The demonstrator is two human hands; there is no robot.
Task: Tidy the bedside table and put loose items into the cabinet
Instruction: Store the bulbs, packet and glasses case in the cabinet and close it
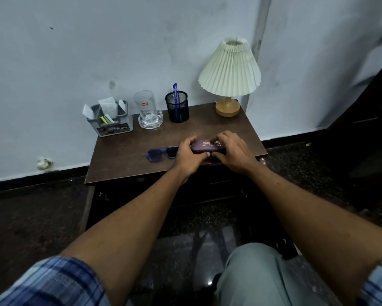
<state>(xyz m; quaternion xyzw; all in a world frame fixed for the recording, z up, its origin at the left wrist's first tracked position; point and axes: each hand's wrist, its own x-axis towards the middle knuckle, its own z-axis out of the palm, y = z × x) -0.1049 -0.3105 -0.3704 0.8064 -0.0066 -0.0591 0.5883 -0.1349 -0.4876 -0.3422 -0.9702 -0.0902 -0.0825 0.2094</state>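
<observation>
A purple glasses case [208, 146] with gold lettering lies near the front of the dark wooden bedside table [128, 164]. My left hand [189, 154] grips its left end and my right hand [232, 152] grips its right end, thumbs along the front edge. Blue sunglasses [161, 153] lie on the tabletop just left of my left hand, partly hidden by it. The cabinet front [207, 191] below the tabletop is dark and hard to make out.
Along the back edge stand a grey organiser [110, 120] with papers, a clear glass [144, 108] on a glass dish, a black mesh pen holder [177, 107] with a blue pen, and a pleated lamp [229, 74]. The wall is close behind. My knee [251, 274] is below.
</observation>
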